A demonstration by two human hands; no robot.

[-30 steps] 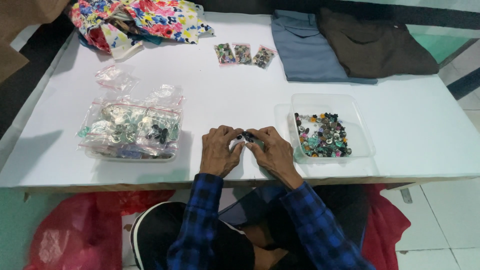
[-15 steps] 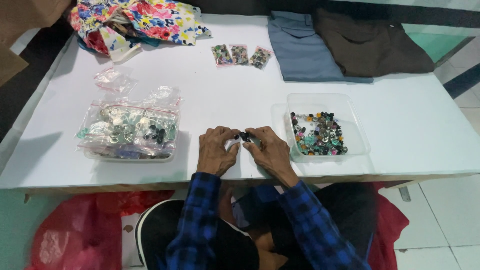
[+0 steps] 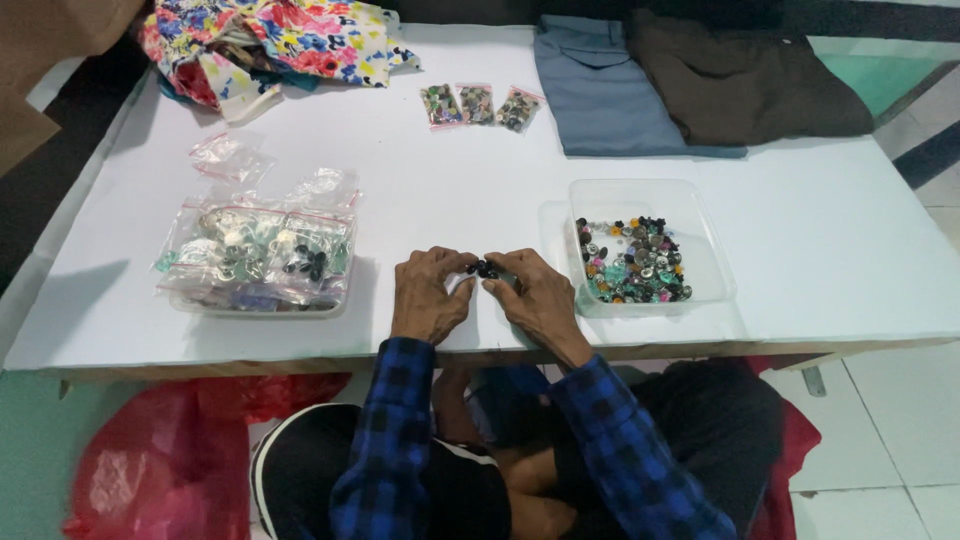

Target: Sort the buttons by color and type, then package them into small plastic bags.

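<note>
Two hands met at the white table's (image 3: 800, 260) near edge: left hand (image 3: 428, 295) and right hand (image 3: 535, 297), knuckles up, fingertips together pinching small dark buttons (image 3: 484, 268). Just right sat a clear plastic tray (image 3: 700, 230) of glossy mixed buttons; left, crinkled zip bags (image 3: 255, 255).

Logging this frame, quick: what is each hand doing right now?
Left hand: fingers pinched on the small dark buttons.
Right hand: pinched on the same buttons.
</note>
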